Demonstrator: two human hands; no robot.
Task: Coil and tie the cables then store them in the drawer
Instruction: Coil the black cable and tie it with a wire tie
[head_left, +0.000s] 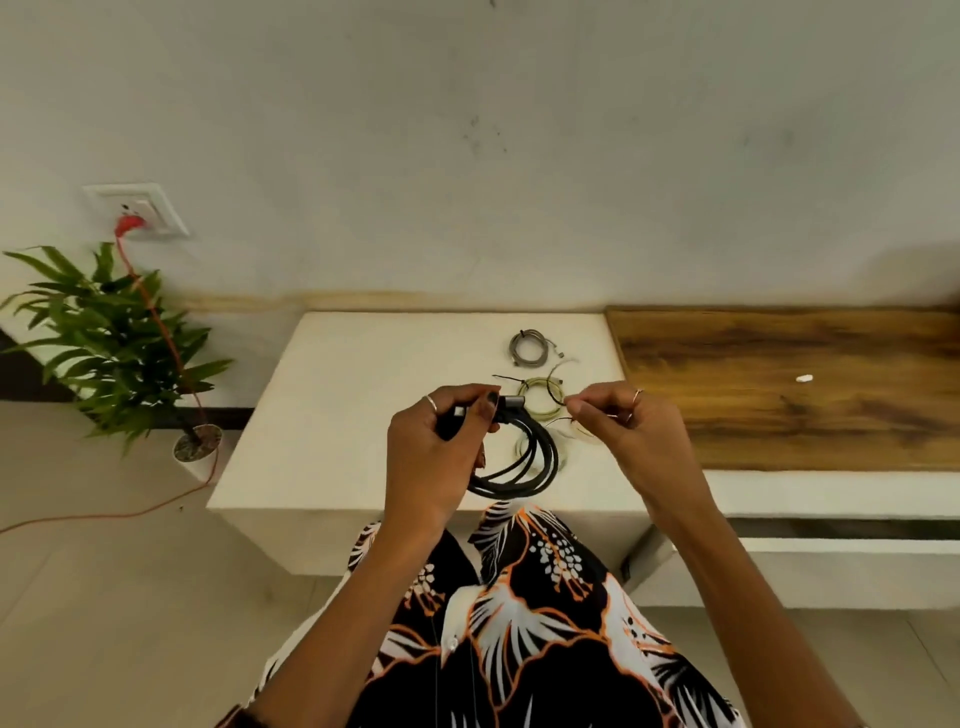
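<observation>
The black cable (524, 462) is already wound into a coil and held above the front of the white cabinet top (363, 374). The left hand (436, 452) grips the coil at its upper left, fingers curled round the gathered loops, with a grey connector end poking out past the thumb. The right hand (618, 421) is closed in a pinch on a thin tie (558, 415) — probably a wire or twist tie, though it is too fine to identify with confidence.

Two other coils lie on the cabinet top behind the hands: a grey coil (530, 347) toward the wall and a pale green coil (540, 397) nearer, with a dark tie on it. Both appear finished.

Step in hand, as judged: tying the black coil. The next move calls for passing the tie round the gathered loops beside the left-hand grip and cinching it — the left hand keeping the loops bunched so they do not spring apart. No open drawer is visible; storage is not yet begun.
</observation>
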